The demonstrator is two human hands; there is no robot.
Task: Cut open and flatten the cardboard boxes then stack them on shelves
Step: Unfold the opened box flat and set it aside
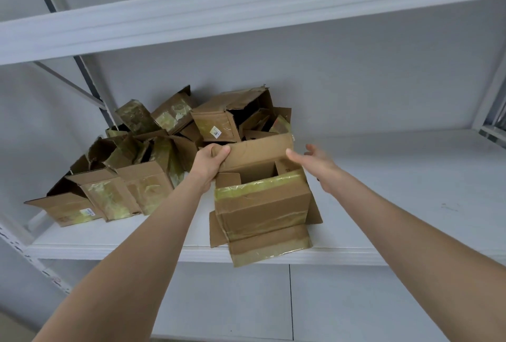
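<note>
A brown cardboard box (262, 204) with yellowed tape stands opened on the white shelf (383, 204), its lower flaps splayed over the front edge. My left hand (210, 160) grips the left end of its raised far flap, thumb on top. On the flap's right end, my right hand (315, 160) touches with straight fingers spread. Behind and to the left lies a pile of cardboard boxes (153, 150), several opened and crumpled, with tape and a small label.
An upper shelf (246, 15) runs overhead. White uprights stand at the left (90, 87) and right (490, 95). A white wall backs the shelf. The shelf's front edge (137, 252) is below my forearms.
</note>
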